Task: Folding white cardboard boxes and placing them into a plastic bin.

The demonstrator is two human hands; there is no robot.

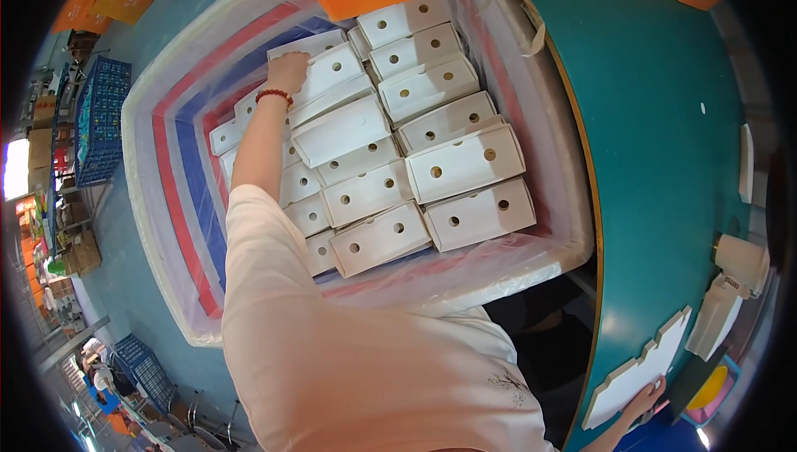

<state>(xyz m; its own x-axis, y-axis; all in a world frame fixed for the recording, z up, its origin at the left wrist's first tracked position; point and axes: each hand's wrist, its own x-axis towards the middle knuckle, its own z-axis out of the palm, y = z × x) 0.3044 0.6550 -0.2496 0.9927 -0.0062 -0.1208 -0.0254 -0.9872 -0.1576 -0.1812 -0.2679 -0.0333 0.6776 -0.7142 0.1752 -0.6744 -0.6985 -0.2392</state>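
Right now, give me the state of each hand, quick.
Left hand: fingers curled onto a folded white box in the lined bin; grip cannot be told.
Right hand: resting on a flat white cardboard blank on the green table.

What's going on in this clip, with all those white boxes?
A person leans over a large lined bin filled with rows of folded white boxes with round holes. Their left hand rests on a box at the far end of the stack. Their right hand touches a flat, unfolded white cardboard blank lying on the teal table beside the bin.
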